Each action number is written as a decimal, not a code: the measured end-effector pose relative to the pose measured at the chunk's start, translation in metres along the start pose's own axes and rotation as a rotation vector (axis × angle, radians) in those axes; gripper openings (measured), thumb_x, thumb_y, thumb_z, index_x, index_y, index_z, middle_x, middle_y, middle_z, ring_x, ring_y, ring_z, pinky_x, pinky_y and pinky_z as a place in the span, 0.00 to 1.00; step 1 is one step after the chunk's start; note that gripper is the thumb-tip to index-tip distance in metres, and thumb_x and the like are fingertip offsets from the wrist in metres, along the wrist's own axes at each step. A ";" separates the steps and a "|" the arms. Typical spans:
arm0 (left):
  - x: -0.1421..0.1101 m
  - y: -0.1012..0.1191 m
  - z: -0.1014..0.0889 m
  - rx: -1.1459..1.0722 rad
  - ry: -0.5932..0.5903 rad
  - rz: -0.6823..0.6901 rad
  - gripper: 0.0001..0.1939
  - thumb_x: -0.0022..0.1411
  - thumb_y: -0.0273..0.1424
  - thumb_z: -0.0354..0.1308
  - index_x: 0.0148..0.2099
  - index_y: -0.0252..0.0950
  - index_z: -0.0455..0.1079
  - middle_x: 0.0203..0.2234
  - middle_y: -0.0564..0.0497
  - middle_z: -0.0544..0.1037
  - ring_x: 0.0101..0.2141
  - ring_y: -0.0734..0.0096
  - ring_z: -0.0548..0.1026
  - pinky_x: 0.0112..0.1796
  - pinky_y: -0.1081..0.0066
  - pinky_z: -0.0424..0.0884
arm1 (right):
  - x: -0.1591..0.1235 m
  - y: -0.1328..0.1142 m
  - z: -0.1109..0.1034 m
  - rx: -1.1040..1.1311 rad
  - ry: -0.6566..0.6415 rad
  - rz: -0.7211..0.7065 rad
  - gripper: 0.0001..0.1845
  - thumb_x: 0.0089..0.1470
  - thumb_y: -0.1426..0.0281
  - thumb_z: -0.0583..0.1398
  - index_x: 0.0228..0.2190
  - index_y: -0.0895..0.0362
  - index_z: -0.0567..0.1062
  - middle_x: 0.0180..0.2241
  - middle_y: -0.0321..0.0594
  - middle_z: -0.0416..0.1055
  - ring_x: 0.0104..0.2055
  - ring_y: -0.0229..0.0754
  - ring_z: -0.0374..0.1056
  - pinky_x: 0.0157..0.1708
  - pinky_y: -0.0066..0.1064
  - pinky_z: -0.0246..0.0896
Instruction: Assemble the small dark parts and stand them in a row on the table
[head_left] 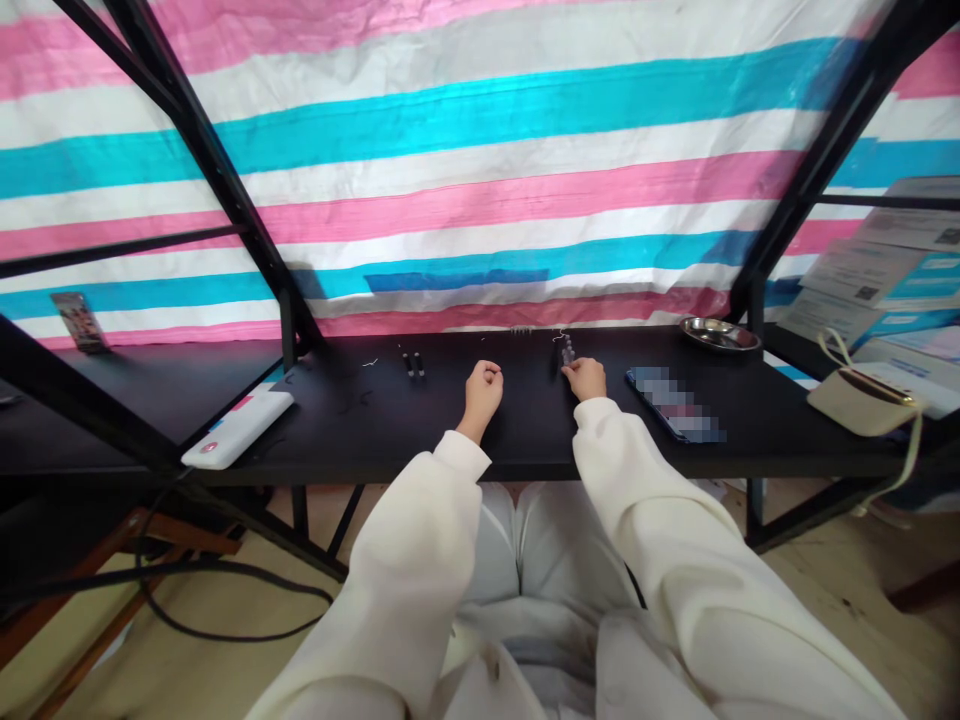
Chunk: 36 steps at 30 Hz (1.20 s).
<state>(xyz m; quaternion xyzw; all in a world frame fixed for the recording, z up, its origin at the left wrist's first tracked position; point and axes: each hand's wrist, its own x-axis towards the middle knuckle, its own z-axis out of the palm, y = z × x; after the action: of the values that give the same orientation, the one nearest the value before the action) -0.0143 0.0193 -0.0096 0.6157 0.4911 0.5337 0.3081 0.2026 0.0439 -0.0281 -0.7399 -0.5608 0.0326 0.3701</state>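
Right hand [586,379] on black table [450,440], fingertips together, touching small clear object [567,351] lying just beyond them, far side; actual grip cannot tell. Left hand [484,390] curled in loose fist, resting left of it, nothing visible inside. Phone [677,403] right of right hand.

Striped tarp, black frame, black bench.

A tarp [480,170] in pink, white and turquoise bands fills the whole back wall, wrinkled and evenly lit. Black metal bars [217,180] slant across it on the left, another bar [825,160] leans in on the right. A long black table [420,440] runs side to side beneath, standing on thin black legs. Below, a tan floor [225,660] with a black cable [225,600] looping over it. At far left, a brown wooden frame [112,560] sits low beside the table.
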 end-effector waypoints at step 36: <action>0.058 -0.004 -0.121 1.070 -0.096 -0.262 0.34 0.54 0.31 0.53 0.62 0.35 0.49 0.37 0.33 0.74 0.40 0.48 0.73 0.38 0.59 0.64 | -0.048 -0.060 -0.014 0.329 0.093 -0.393 0.13 0.53 0.58 0.52 0.24 0.53 0.61 0.19 0.32 0.61 0.21 0.34 0.57 0.27 0.26 0.53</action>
<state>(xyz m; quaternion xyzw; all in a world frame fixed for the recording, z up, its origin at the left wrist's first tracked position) -0.1346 0.0576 0.0364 0.6437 0.7517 0.1382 0.0381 0.1433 0.0018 -0.0001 -0.5473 -0.6633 0.0169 0.5100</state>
